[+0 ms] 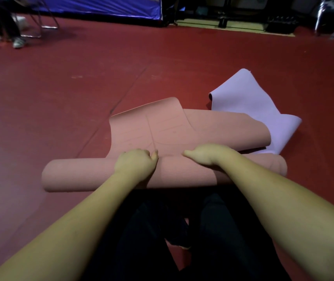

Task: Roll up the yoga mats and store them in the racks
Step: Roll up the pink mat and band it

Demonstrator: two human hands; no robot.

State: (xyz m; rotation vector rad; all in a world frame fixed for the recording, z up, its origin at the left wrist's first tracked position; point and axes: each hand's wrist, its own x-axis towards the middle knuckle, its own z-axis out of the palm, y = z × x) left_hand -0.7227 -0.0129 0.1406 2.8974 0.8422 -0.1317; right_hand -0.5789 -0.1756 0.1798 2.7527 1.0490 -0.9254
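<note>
Red gym floor (60,98) grips well: your left hand (135,165) and right hand (206,157) curl over the pink mat (101,175); roll evenly, keeping ends square.

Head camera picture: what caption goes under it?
Both hands, left and right, roll the pink mat beside a purple mat.

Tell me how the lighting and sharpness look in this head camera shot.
Head view: dim, warm light; the pink mat and both hands, left and right, look soft and smeared; the far background is dark and blurred; wide-angle bending stretches the forearms.
</note>
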